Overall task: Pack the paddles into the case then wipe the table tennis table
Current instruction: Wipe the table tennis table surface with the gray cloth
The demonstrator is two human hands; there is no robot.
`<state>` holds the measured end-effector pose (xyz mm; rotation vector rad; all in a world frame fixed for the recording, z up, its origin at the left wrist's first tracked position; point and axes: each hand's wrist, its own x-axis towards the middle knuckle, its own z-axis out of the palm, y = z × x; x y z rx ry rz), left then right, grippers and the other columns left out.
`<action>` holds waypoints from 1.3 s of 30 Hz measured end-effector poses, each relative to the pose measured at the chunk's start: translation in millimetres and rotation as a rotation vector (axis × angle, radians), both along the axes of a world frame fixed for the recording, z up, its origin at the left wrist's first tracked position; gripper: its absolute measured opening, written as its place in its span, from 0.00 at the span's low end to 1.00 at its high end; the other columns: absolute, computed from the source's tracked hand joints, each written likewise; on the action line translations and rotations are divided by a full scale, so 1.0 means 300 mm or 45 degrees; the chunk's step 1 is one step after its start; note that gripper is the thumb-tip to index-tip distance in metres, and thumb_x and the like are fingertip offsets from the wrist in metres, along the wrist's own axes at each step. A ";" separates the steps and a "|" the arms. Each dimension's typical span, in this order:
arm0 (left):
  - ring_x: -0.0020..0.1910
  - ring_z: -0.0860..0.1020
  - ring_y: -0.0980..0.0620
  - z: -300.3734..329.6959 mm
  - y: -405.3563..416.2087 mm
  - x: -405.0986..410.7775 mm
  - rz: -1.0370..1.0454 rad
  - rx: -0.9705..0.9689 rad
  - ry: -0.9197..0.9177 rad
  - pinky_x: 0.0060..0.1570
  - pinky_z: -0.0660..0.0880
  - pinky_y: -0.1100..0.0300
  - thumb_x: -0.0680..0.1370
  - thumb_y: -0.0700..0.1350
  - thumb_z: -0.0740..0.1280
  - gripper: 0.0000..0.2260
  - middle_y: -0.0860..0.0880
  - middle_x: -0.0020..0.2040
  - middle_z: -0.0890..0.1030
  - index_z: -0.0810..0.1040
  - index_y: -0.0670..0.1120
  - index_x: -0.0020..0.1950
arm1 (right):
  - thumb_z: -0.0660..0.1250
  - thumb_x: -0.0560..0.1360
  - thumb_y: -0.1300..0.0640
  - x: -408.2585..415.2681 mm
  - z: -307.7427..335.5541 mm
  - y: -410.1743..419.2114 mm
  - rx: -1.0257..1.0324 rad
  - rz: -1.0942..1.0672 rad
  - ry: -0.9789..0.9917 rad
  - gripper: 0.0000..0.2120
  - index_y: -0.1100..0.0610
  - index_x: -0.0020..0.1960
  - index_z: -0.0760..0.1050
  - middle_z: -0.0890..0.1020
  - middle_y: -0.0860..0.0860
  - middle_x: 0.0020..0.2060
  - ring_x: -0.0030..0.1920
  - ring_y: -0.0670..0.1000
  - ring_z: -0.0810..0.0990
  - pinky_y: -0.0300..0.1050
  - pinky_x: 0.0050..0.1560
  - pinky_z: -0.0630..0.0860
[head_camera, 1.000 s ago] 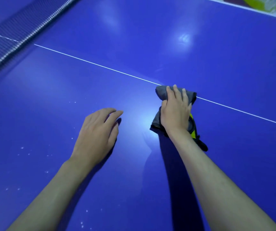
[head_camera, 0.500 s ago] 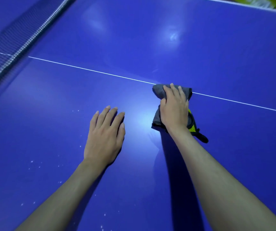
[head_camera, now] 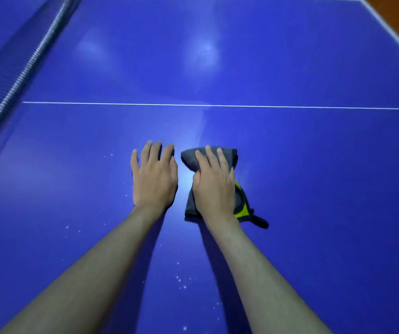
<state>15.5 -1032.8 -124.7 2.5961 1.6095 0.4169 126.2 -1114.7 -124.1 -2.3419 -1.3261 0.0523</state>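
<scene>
Item: grey cloth point(head_camera: 227, 157), bunched, with black edging and a yellow-green patch at its near right corner. It lay on the blue surface point(head_camera: 314, 189) of the table tennis table, near the middle of the view, on the near side of the white centre line point(head_camera: 217, 105).

Right hand point(head_camera: 214, 186): flat, palm down on the cloth, fingers extended toward the far side, pressing rather than gripping; the cloth showed beyond the fingertips, along the left edge and at the near right.

Left hand point(head_camera: 154, 177): released, holding nothing, flat and palm down on the surface just left of the cloth, fingers together, apart from the cloth.

Both forearms were bare and ran in from the near edge.

White specks point(head_camera: 181, 282): scattered on the surface, near and left of the hands.

Net point(head_camera: 17, 75): ran along the far left.

White border line point(head_camera: 386, 22): marked the far right corner of the surface.
</scene>
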 end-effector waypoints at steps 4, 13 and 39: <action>0.77 0.63 0.44 0.012 -0.010 -0.007 -0.012 -0.016 0.033 0.76 0.57 0.38 0.86 0.46 0.51 0.14 0.48 0.70 0.71 0.68 0.49 0.70 | 0.68 0.77 0.58 -0.085 -0.011 -0.109 -0.025 0.006 -0.043 0.27 0.51 0.75 0.72 0.70 0.50 0.77 0.79 0.55 0.65 0.60 0.71 0.73; 0.82 0.56 0.42 0.004 -0.011 -0.014 -0.074 -0.060 0.119 0.78 0.53 0.36 0.86 0.46 0.45 0.22 0.43 0.82 0.62 0.62 0.45 0.79 | 0.64 0.81 0.60 0.064 -0.001 0.140 -0.050 0.012 0.015 0.24 0.51 0.76 0.71 0.68 0.48 0.79 0.81 0.53 0.61 0.62 0.73 0.70; 0.73 0.71 0.46 0.108 0.150 -0.272 -0.089 0.005 -0.412 0.70 0.68 0.42 0.84 0.47 0.56 0.15 0.48 0.69 0.77 0.75 0.47 0.68 | 0.65 0.80 0.60 -0.260 0.006 0.018 -0.030 0.098 0.053 0.26 0.49 0.77 0.71 0.67 0.47 0.79 0.81 0.52 0.60 0.59 0.75 0.67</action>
